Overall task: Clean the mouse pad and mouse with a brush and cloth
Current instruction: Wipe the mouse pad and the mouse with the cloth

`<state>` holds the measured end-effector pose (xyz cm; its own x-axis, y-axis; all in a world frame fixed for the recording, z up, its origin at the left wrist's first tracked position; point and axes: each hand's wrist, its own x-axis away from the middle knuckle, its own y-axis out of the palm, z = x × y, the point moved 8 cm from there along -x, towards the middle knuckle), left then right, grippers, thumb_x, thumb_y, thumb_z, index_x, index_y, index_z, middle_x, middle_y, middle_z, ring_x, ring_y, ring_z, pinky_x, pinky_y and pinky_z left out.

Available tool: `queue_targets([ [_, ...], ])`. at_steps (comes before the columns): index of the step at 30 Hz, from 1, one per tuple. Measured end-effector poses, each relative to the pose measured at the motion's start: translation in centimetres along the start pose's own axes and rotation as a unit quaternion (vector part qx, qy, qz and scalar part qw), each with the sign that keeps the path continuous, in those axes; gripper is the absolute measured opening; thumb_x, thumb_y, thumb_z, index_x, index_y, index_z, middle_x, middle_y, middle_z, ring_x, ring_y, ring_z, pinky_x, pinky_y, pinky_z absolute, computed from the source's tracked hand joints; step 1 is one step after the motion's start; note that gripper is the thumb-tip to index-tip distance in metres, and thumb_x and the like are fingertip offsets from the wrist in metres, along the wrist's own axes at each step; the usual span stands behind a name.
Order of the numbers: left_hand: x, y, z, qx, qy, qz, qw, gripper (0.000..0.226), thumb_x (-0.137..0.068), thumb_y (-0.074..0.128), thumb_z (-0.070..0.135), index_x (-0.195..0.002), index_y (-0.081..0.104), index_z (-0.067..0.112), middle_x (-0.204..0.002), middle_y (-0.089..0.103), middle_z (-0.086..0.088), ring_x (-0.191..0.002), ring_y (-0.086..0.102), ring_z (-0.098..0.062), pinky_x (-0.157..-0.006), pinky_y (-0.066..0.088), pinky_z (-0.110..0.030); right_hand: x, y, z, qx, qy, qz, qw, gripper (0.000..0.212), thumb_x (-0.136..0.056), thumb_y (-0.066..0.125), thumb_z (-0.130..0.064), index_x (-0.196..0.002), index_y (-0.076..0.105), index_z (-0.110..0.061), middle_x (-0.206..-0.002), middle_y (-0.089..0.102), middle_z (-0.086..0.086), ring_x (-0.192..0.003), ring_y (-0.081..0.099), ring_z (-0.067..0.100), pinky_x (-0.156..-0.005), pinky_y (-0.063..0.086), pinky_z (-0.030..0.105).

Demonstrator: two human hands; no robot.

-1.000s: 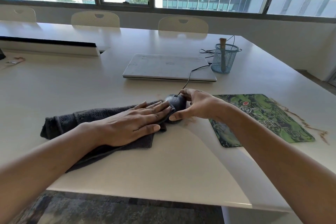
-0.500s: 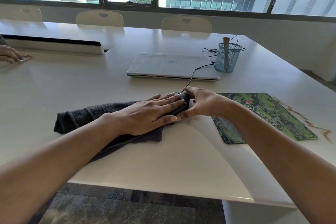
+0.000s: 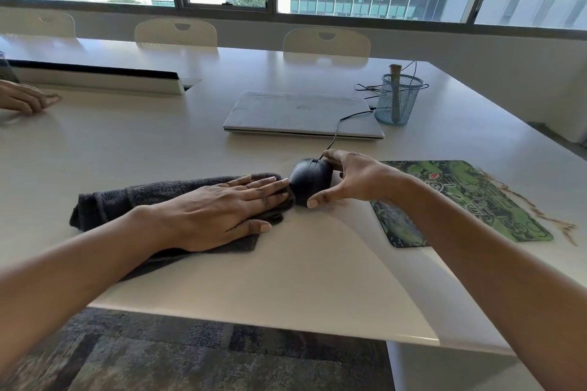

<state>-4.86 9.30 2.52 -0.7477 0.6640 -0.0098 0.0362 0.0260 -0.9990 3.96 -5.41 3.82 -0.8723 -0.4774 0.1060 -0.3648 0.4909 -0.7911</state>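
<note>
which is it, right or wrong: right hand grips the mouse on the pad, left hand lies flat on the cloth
Wrong in one respect: the head view shows the mouse off the pad, to its left, beside the cloth. The right hand does grip it, and the left hand lies flat on the cloth.

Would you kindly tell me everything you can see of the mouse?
The mouse is black, rounded, smooth plastic by its look, with a scroll wheel at its far end and a thin cable running toward the laptop. It sits on the table, left of the mouse pad, not on it. The right hand grips it, thumb near, fingers far. The cloth under the left hand meets its left side.
</note>
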Motion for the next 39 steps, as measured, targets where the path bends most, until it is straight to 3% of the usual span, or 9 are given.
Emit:
queue_targets([
  [6, -0.5, 0.2, 0.3, 0.017, -0.036, -0.016, 0.999, 0.065, -0.072, -0.016, 0.074, -0.128, -0.029, 0.044, -0.137, -0.03, 0.028, -0.125, -0.033, 0.017, -0.101, -0.024, -0.004, 0.0, -0.1, -0.1, 0.01, 0.002, 0.003, 1.0, 0.101, -0.054, 0.085, -0.048, -0.137, 0.038, -0.016, -0.136, 0.05, 0.001, -0.125, 0.046, 0.017, -0.107, 0.036, 0.032],
  [9, -1.3, 0.1, 0.3, 0.045, -0.05, -0.014, 0.998, 0.059, -0.075, -0.01, 0.069, -0.126, -0.029, 0.047, -0.137, -0.03, 0.028, -0.124, -0.031, 0.019, -0.099, -0.024, -0.002, 0.0, -0.1, -0.2, 0.01, 0.0, 0.003, 1.0, 0.095, -0.053, 0.085, -0.048, -0.133, 0.043, -0.018, -0.131, 0.053, 0.0, -0.122, 0.048, 0.017, -0.106, 0.038, 0.033],
  [14, -4.1, -0.9, 0.3, 0.054, -0.072, 0.018, 0.996, 0.074, -0.076, 0.0, 0.071, -0.138, -0.015, 0.035, -0.146, -0.016, 0.02, -0.131, -0.022, 0.011, -0.108, -0.015, -0.015, -0.1, -0.1, -0.1, -0.002, 0.003, -0.003, 1.0, 0.093, -0.054, 0.085, -0.045, -0.132, 0.044, -0.017, -0.132, 0.054, -0.001, -0.124, 0.048, 0.017, -0.108, 0.037, 0.036],
  [19, -4.2, -1.9, 1.1, 0.02, -0.044, 0.051, 0.998, 0.079, -0.081, 0.004, 0.073, -0.147, 0.005, 0.03, -0.153, 0.0, 0.015, -0.134, -0.015, 0.008, -0.111, -0.011, -0.019, -0.4, 0.1, -0.1, -0.012, -0.006, 0.0, 1.0, 0.06, -0.057, 0.086, -0.038, -0.104, 0.055, -0.015, -0.112, 0.064, 0.005, -0.111, 0.056, 0.021, -0.1, 0.043, 0.04],
  [24, -2.8, -2.4, 1.8, -0.025, -0.02, 0.066, 0.997, 0.084, -0.077, -0.003, 0.075, -0.147, 0.01, 0.03, -0.149, 0.0, 0.017, -0.133, -0.016, 0.008, -0.106, -0.019, -0.013, -0.5, 0.1, 0.1, -0.015, -0.007, -0.001, 1.0, 0.074, -0.051, 0.087, -0.041, -0.114, 0.054, -0.018, -0.118, 0.062, 0.0, -0.115, 0.054, 0.017, -0.104, 0.041, 0.037],
  [31, -4.8, -2.7, 0.8, -0.01, -0.061, 0.057, 0.996, 0.084, -0.076, 0.002, 0.072, -0.148, 0.008, 0.028, -0.156, 0.008, 0.01, -0.131, -0.012, 0.009, -0.107, -0.014, -0.015, -0.6, 0.1, 0.1, -0.019, -0.006, -0.004, 1.0, 0.076, -0.057, 0.086, -0.038, -0.122, 0.051, -0.018, -0.122, 0.059, -0.002, -0.117, 0.053, 0.015, -0.105, 0.04, 0.036],
  [36, -3.0, -2.5, 1.0, -0.007, -0.034, 0.065, 0.997, 0.085, -0.077, 0.002, 0.076, -0.147, 0.014, 0.029, -0.155, 0.015, 0.01, -0.135, -0.011, 0.007, -0.104, -0.02, -0.008, -0.4, 0.0, 0.3, -0.014, 0.001, -0.001, 1.0, 0.098, -0.052, 0.087, -0.042, -0.135, 0.041, -0.019, -0.132, 0.053, -0.003, -0.125, 0.046, 0.014, -0.109, 0.036, 0.033],
  [39, -2.1, -2.3, 1.2, -0.02, -0.027, 0.065, 0.997, 0.087, -0.076, -0.001, 0.076, -0.147, 0.013, 0.028, -0.155, 0.013, 0.009, -0.137, -0.01, 0.004, -0.109, -0.014, -0.015, -0.4, 0.0, 0.3, -0.006, 0.001, -0.003, 1.0, 0.102, -0.052, 0.086, -0.044, -0.138, 0.038, -0.018, -0.136, 0.05, -0.002, -0.127, 0.044, 0.015, -0.11, 0.034, 0.034],
])
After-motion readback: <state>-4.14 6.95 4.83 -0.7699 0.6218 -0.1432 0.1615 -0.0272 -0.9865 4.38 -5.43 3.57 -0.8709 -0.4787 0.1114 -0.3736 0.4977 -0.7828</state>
